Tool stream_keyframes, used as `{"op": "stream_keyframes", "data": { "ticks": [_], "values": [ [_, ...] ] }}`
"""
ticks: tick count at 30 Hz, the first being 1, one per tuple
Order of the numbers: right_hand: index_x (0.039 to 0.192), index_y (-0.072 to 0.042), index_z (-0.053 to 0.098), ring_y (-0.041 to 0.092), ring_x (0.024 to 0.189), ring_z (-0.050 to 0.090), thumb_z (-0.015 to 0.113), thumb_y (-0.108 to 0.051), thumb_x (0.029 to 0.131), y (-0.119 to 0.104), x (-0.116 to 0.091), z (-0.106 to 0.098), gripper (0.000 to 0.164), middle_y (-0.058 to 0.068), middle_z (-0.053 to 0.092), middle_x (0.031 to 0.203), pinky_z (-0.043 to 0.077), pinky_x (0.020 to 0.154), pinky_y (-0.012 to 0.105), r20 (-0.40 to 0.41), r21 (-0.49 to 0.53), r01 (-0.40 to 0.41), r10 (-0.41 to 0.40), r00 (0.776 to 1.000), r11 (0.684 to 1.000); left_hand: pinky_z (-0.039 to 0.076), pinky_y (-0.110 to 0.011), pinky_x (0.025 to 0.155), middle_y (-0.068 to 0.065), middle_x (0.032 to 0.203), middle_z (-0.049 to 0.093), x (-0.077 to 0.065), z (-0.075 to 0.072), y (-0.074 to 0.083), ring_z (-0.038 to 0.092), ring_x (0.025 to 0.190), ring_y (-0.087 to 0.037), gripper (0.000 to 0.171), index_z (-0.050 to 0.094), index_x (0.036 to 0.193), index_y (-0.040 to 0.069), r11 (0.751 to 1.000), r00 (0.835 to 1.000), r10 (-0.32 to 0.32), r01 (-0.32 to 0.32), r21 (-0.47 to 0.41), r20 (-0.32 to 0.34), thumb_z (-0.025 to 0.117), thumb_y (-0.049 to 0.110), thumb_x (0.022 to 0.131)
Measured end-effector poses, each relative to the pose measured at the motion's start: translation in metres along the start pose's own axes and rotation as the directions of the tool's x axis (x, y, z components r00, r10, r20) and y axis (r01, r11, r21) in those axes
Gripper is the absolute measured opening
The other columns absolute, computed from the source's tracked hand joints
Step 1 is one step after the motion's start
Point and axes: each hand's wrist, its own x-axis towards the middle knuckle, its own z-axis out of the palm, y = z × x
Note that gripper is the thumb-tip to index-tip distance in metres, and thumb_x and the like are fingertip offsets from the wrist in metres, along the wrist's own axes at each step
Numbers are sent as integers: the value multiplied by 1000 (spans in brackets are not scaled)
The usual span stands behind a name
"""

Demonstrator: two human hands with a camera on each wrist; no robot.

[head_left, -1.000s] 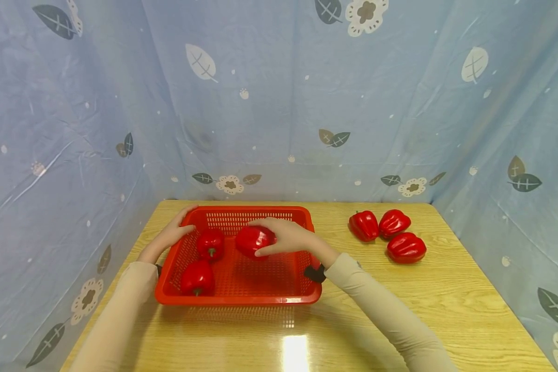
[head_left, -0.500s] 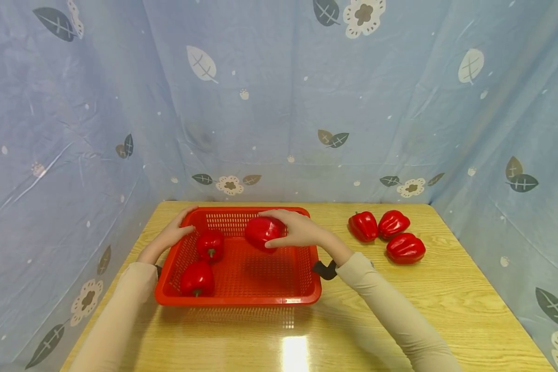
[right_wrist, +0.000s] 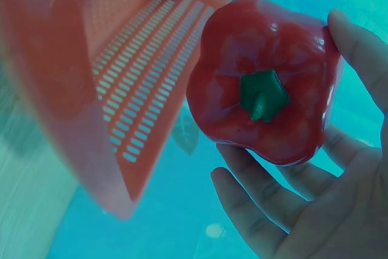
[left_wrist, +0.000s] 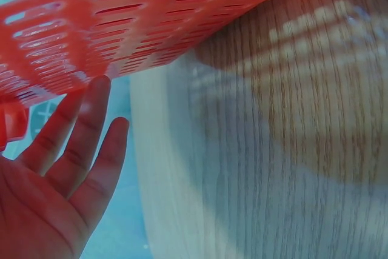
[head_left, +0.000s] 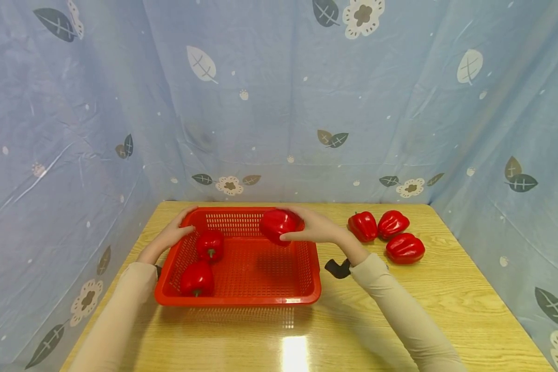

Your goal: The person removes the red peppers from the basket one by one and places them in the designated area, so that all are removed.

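Observation:
A red bell pepper is in my right hand, held above the right part of the red plastic basket. In the right wrist view its green stem faces the camera, with thumb and fingers around its side. My left hand holds the basket's left rim near the back corner, thumb over the inside. In the left wrist view, the left hand's fingers lie against the outer slotted wall. Two red bell peppers, one behind and one in front, lie along the basket's left side.
Three more red bell peppers, at left, back and front, lie close together on the wooden table right of the basket. A blue patterned curtain hangs behind and along both sides.
My right hand has moved to the right and slightly back with the bell pepper, from over the basket's middle to near its back right corner. The left hand and basket have not moved.

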Motion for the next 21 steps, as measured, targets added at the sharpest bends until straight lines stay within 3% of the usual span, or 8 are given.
{"op": "stream_keyframes", "data": {
  "ticks": [5, 9, 13, 21],
  "values": [
    [141, -21, 38, 22, 113, 52, 72, -39, 78, 4, -9, -9, 74, 3, 50, 132, 48, 89, 41, -14, 29, -33, 33, 999, 999, 51, -27, 72, -26, 125, 45, -1, -1, -1, 57, 95, -14, 63, 24, 145, 4, 995, 995, 95, -94, -42, 14, 52, 18, 90],
    [141, -22, 38, 23, 109, 54, 72, -39, 78, 8, -16, -16, 74, 5, 51, 131, 50, 85, 40, -31, 38, -65, 66, 997, 997, 50, -26, 75, -30, 128, 43, 0, -1, 1, 56, 99, -17, 64, 23, 145, 3, 999, 999, 34, -34, -20, -2, 51, 11, 89],
    [141, -22, 38, 20, 107, 54, 72, -40, 78, 14, -23, -20, 74, 4, 51, 129, 50, 83, 36, -58, 41, -83, 86, 995, 996, 48, -21, 77, -32, 133, 39, 1, -1, 2, 54, 105, -28, 63, 19, 146, 0, 1000, 1000, -28, 28, 6, -7, 49, 2, 90],
    [142, -22, 37, 23, 110, 51, 71, -42, 78, 27, -38, -27, 75, 3, 51, 130, 46, 88, 43, -100, 93, -135, 144, 985, 987, 49, -24, 76, -34, 134, 37, 0, 0, 6, 51, 108, -43, 63, 17, 146, -2, 999, 999, -45, 44, 12, 7, 48, 1, 91]
  ]
}}
